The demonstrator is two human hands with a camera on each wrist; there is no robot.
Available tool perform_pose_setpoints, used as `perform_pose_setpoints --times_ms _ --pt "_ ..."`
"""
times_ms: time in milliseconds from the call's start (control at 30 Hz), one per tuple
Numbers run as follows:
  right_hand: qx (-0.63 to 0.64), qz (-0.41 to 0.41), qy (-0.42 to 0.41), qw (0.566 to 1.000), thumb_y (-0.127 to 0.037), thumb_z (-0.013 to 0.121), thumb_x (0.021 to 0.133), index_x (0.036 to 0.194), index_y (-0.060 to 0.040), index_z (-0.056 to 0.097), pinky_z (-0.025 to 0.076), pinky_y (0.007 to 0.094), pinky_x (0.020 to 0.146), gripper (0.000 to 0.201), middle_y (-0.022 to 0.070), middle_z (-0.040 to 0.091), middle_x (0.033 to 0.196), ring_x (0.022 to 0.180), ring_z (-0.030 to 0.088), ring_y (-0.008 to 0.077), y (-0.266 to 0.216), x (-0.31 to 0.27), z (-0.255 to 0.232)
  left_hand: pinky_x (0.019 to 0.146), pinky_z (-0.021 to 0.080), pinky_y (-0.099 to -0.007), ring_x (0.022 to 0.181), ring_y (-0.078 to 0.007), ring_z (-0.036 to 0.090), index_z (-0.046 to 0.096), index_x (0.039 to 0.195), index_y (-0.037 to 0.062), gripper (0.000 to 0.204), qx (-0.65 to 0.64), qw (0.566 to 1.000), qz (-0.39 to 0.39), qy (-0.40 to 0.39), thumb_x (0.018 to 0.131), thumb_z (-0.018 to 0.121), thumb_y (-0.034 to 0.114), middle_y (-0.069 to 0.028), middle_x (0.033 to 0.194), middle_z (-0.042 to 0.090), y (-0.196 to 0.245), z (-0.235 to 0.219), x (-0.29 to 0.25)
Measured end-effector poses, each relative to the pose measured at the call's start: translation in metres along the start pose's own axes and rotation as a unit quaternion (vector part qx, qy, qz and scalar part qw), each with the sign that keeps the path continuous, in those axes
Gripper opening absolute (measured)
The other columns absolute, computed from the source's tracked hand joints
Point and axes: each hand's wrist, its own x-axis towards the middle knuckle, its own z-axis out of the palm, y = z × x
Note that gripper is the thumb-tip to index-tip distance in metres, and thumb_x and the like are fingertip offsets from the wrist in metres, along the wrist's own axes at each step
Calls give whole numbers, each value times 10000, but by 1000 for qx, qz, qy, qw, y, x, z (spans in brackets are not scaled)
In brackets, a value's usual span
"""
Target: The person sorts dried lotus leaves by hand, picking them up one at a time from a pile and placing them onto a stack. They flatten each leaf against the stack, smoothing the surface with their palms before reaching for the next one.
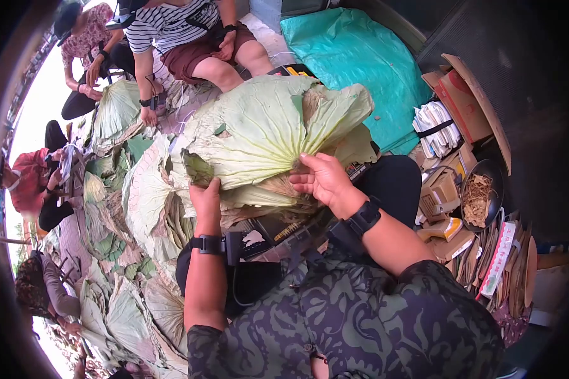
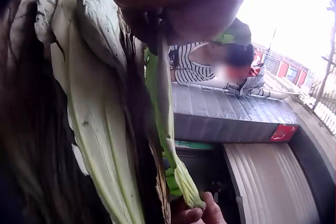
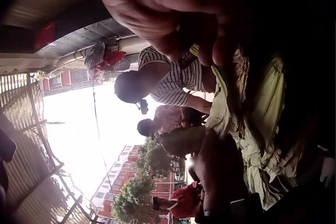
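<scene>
A large pale-green dried lotus leaf (image 1: 253, 136) with ribs fanning from its stem point lies over more leaves in front of my body. My right hand (image 1: 322, 180) pinches it at the stem point, thumb and forefinger together. At its near left edge my left hand (image 1: 205, 199) grips a curled, darker green flap. In the left wrist view, the leaf (image 2: 184, 179) narrows to a pale end between the right fingers (image 2: 212, 211). The right wrist view shows the right hand (image 3: 163, 8) above the leaf's edge (image 3: 220, 103), with the left hand (image 3: 215, 166) below.
Piled lotus leaves (image 1: 139, 309) cover the ground on the left. Two seated people are across from me, one in a striped shirt (image 1: 177, 28). A green tarp (image 1: 360, 63) lies at the back. On the right are cardboard boxes (image 1: 461, 104), a dark pan (image 1: 496, 183) and bundled papers (image 1: 436, 129).
</scene>
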Motion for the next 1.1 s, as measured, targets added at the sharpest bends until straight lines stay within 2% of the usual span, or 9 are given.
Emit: perform_pose_setpoints --times_ms 133,200,333,400,500,767,833,933,1100 --pt "19 45 -50 998 -171 526 894 953 -13 471 551 359 549 178 155 588 876 675 630 253 -1 5 -12 1023 291 -381 1214 -330 378 270 1308 -106 805 369 895 94 231 692 716 157 -268 1305 368 10 9 -11" --pt "28 59 -61 996 -169 515 899 961 -12 465 552 359 548 176 154 589 872 678 632 253 1 7 -13 1058 219 -425 1271 -388 285 269 1309 -97 806 459 814 270 231 705 719 191 -285 1349 305 28 21 -23" --pt "28 51 -60 997 -155 512 897 976 -28 462 549 340 526 158 144 590 878 653 631 234 5 6 -8 1058 180 -485 1307 -414 205 286 1347 -5 811 450 780 433 44 709 726 234 -247 1404 249 81 86 -58" --pt "23 25 -100 994 -145 524 888 989 -30 476 545 341 506 160 117 589 872 656 629 218 3 3 -7 1051 209 -474 1291 -418 243 352 1325 13 732 434 777 440 -120 734 707 258 -234 1389 295 89 111 -60" --pt "37 -75 -83 993 -109 554 836 998 -27 503 523 325 458 189 81 582 811 645 621 184 10 18 -12 981 353 -397 1182 -365 437 473 1231 -5 548 385 826 274 -308 789 647 270 -239 1279 450 64 122 -49" --pt "112 -59 46 991 -163 633 779 938 -35 478 429 256 365 256 74 579 776 483 560 140 -43 54 -49 947 396 -364 1113 -324 511 525 1184 14 408 420 841 226 -255 804 604 139 -195 1207 533 53 122 -47" --pt "47 -203 56 977 -153 664 751 960 -24 515 382 231 355 287 45 579 751 462 525 108 -58 48 -48 963 381 -350 1126 -298 509 513 1198 6 404 435 835 221 -254 818 596 117 -187 1207 537 53 122 -47" --pt "77 -262 96 957 -133 684 725 1004 -26 545 354 229 355 330 25 577 733 454 490 84 -73 62 -63 985 361 -344 1150 -283 495 507 1201 -3 389 451 824 222 -262 829 579 85 -181 1215 535 57 122 -50" --pt "59 -202 138 968 -111 678 712 1086 -32 515 396 246 422 416 26 584 760 522 513 100 -76 69 -99 947 391 -370 1106 -334 505 554 1130 -6 365 454 815 257 -253 786 594 109 -185 1192 539 57 129 -53"
